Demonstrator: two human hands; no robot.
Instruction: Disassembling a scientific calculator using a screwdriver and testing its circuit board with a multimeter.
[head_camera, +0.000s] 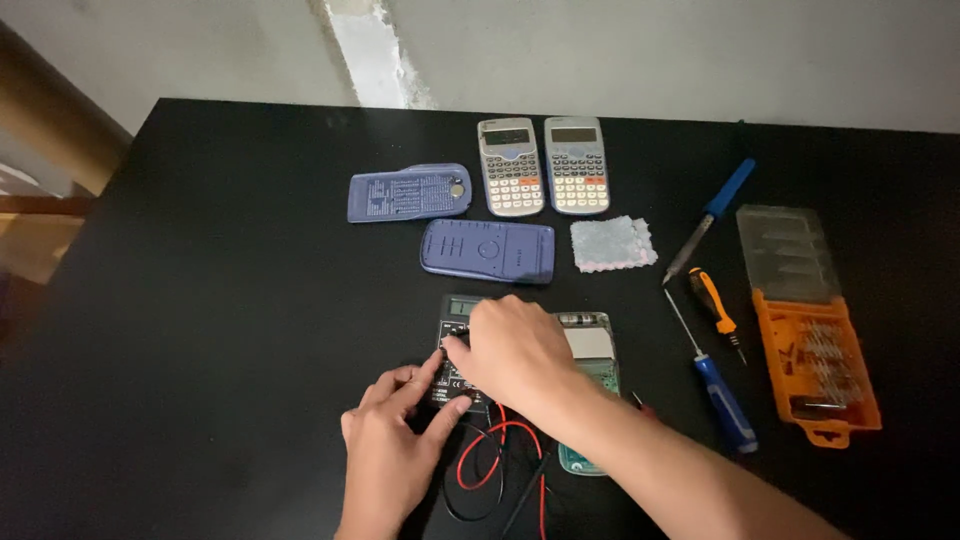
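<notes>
Both hands are on a small black meter (458, 345) that lies flat on the black table (200, 300), close to the person's edge, with its display end pointing away. The left hand (392, 440) comes in from below and steadies the meter's lower left corner: thumb against the bottom edge, index finger up along the side, a loose pinch that keeps the case from sliding. The right hand (515, 350) lies over the meter's face, fingers curled down and pressed together on the middle of it; what the fingertips do there is hidden by the hand itself. Red and black leads (490, 465) loop out of the meter's near end toward the person, left slack so they do not drag on it.

Just to the right of the meter, touching or nearly so, an opened calculator (592, 370) shows its green board, within reach of the leads. Farther back two blue covers (487, 250) lie face down, set aside, and behind them two grey calculators (545, 165) stand side by side, face up. A pale cloth (612, 243) sits beside them. On the right the tools are laid out apart from the work: a soldering iron (712, 215), two screwdrivers (722, 395) and an orange bit case (815, 365) with its lid swung open
</notes>
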